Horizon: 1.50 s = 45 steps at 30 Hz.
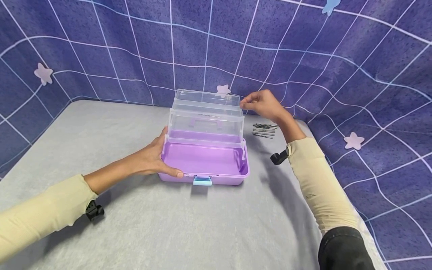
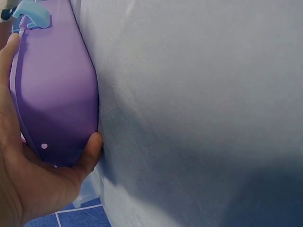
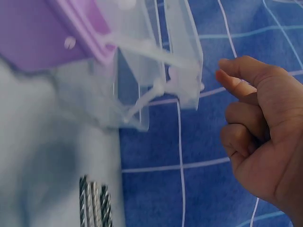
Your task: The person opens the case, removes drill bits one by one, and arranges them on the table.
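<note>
A purple toolbox [image 1: 202, 159] with a light blue latch [image 1: 202, 180] stands raised open, its clear trays [image 1: 206, 108] fanned up behind the base. My left hand [image 1: 153, 155] grips its left front corner, thumb over the front rim and fingers round the side. In the left wrist view the same hand [image 2: 40, 175] spans the box's end wall. Beside the top tray's right end is my right hand [image 1: 264, 105], raised, thumb and forefinger tips together. The right wrist view shows that hand [image 3: 265, 118] with its other fingers curled; I cannot tell whether something thin is pinched.
Several drill bits [image 1: 264, 130] lie in a row on the grey tabletop [image 1: 135, 225], right of the box. A thin dark item [image 1: 204, 115] shows within the clear trays. Blue grid-patterned cloth [image 1: 152, 56] with star shapes hangs behind and at the sides.
</note>
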Tool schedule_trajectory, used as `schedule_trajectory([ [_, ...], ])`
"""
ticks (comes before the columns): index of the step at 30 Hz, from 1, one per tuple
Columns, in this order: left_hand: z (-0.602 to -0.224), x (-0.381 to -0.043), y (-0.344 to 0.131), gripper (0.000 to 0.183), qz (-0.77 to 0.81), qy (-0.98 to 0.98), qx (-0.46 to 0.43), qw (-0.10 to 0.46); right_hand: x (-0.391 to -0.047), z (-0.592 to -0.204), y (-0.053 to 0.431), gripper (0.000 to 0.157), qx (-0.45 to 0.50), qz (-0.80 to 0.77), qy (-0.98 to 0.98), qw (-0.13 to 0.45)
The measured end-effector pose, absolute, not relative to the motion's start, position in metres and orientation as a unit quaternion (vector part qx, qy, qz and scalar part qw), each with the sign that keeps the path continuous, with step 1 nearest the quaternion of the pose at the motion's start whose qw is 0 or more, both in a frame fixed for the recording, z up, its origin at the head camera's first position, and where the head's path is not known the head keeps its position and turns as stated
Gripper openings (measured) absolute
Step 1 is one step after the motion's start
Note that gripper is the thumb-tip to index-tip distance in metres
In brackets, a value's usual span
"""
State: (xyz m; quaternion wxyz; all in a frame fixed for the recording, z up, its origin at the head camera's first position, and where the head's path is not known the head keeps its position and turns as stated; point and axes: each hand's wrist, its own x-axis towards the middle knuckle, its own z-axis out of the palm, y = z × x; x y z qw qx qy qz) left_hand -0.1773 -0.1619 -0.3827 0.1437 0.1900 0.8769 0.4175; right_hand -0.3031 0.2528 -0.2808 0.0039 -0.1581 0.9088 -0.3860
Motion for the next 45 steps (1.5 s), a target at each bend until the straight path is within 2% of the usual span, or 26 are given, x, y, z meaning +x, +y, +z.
schedule_trajectory([
  [11,-0.385,-0.177,-0.163,0.174,0.439,0.863,0.216,0.127,-0.3,-0.272,0.214,0.021,-0.213,-0.374,0.902,0.027],
  [28,-0.382,-0.177,-0.162,0.171,0.445,0.859,0.223,0.121,-0.308,-0.271,0.188,0.022,-0.242,-0.321,0.913,0.066],
  [35,-0.383,-0.176,-0.163,0.174,0.432,0.868,0.21,0.128,-0.315,-0.273,0.18,0.025,-0.244,-0.302,0.919,0.076],
  [45,-0.383,-0.178,-0.163,0.174,0.437,0.864,0.216,0.127,-0.327,-0.275,0.177,0.019,-0.222,-0.283,0.926,0.117],
])
